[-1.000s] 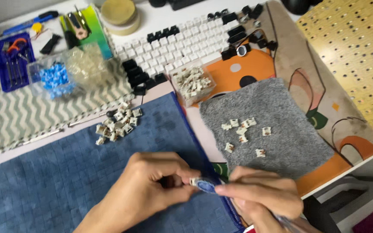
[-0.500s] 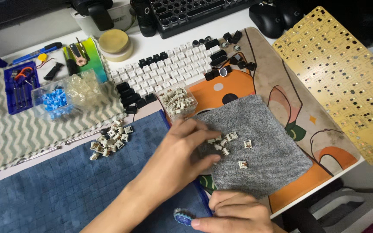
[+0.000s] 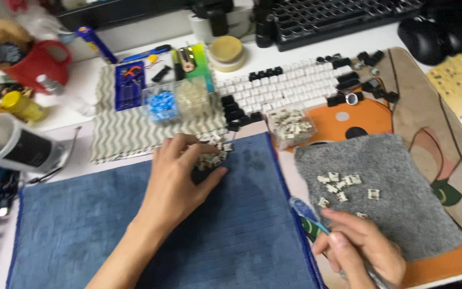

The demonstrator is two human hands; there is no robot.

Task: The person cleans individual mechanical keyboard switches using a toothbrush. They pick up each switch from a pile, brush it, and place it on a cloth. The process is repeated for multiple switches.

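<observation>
Desk (image 3: pixel 151 32), white and crowded, carries three cloths. A blue ribbed towel (image 3: pixel 135 235) covers the near left part; a grey, nubby felt square (image 3: pixel 402 192) lies toward the near right edge on a printed orange mat (image 3: pixel 343 120); a chevron-patterned cloth (image 3: pixel 118 139) sits behind the towel.

A small heap of pale, blocky keyboard switches (image 3: pixel 209 155) rests at the towel's far edge. The left hand (image 3: pixel 180 182) lies over this heap, fingers curled narrowly and pinching at the switches; whether one is actually gripped cannot be told.

The right hand (image 3: pixel 362 249), at the near edge beside the felt, is closed around a slim tool (image 3: pixel 306 214) with a blue tip that points toward the towel's right edge.

A scatter of loose switches (image 3: pixel 340 184) lies on the felt, well apart from the heap. A clear box of switches (image 3: pixel 292 126) stands just beyond the felt. A row of white and black keycaps (image 3: pixel 295 88) runs behind it.
</observation>
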